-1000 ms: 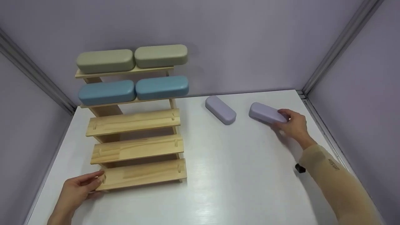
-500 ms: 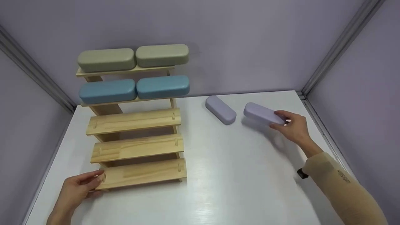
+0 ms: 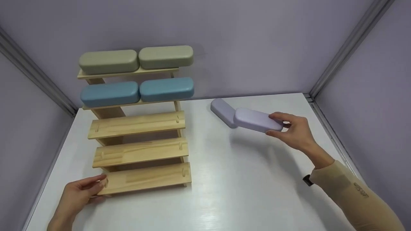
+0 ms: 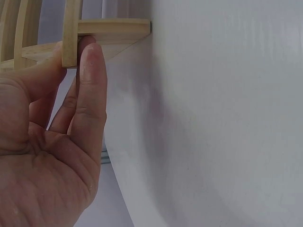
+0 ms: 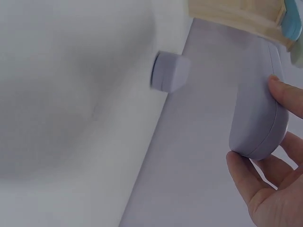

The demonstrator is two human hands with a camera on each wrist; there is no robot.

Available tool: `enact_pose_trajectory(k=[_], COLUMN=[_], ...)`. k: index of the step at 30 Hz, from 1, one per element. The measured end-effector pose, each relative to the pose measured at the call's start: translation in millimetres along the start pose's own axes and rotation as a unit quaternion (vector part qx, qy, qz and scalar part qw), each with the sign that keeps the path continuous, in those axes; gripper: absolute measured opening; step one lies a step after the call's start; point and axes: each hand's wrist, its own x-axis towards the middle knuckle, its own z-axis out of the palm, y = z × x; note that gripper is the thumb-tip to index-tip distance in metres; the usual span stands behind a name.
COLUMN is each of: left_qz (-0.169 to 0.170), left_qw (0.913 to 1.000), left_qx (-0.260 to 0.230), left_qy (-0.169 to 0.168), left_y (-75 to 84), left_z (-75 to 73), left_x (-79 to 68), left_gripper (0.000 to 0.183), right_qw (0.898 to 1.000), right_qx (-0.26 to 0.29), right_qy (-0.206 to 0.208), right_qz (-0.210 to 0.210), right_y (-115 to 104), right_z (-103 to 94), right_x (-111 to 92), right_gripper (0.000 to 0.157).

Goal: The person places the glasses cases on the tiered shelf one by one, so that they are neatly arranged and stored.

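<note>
A lavender glasses case (image 3: pixel 253 120) is held above the table by its right end, between the thumb and fingers of my right hand (image 3: pixel 293 131). The right wrist view shows a seam along the side of this case (image 5: pixel 258 113). Behind it, partly covered in the head view, a second lavender glasses case (image 3: pixel 222 110) lies slanted on the table. My left hand (image 3: pixel 78 195) pinches the left end of the lowest shelf of a stepped wooden rack (image 3: pixel 144 180). Up close, thumb and fingers sit on either side of the shelf board (image 4: pixel 71 38).
Two sage-green glasses cases (image 3: pixel 109 61) lie end to end on the rack's top shelf. Two blue glasses cases (image 3: pixel 110 94) fill the shelf below. Bare wooden boards (image 3: pixel 138 124) make up the lower shelves. Walls enclose the white table (image 3: pixel 231 192) at the back and sides.
My right hand has lifted the lavender case off the table and carried it left, so it now overlaps the other lavender case in view. The left hand has stayed at the rack.
</note>
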Motion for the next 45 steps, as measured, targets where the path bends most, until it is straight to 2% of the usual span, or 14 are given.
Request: enact_pose_trajectory(k=[14,21,28,40,45], left_qz=[0.000,0.007,0.017,0.021,0.018], left_qw=[0.9999,0.9999,0.9994,0.9993,0.9996], left_qx=[0.015,0.013,0.030,0.031,0.021], left_qy=[-0.005,-0.002,-0.003,-0.008,-0.007], left_y=[1.4,-1.5,-1.6,2.6,3.2], left_z=[-1.7,-1.7,-1.8,-2.9,-2.5], left_x=[-0.7,1.3,0.8,-0.7,-1.1], left_gripper=[0.031,0.031,0.037,0.038,0.035], right_qw=[0.995,0.987,0.979,0.965,0.962], right_qx=[0.026,0.040,0.039,0.040,0.019], right_qy=[-0.053,-0.090,-0.104,-0.136,-0.135], right_qz=[-0.079,-0.126,-0.170,-0.219,-0.236], right_y=[-73,-108,-146,-198,-216], right_z=[27.0,49.2,69.5,125.7,153.1], right_x=[6,11,23,50,60], right_gripper=[0.053,0.054,0.054,0.054,0.054])
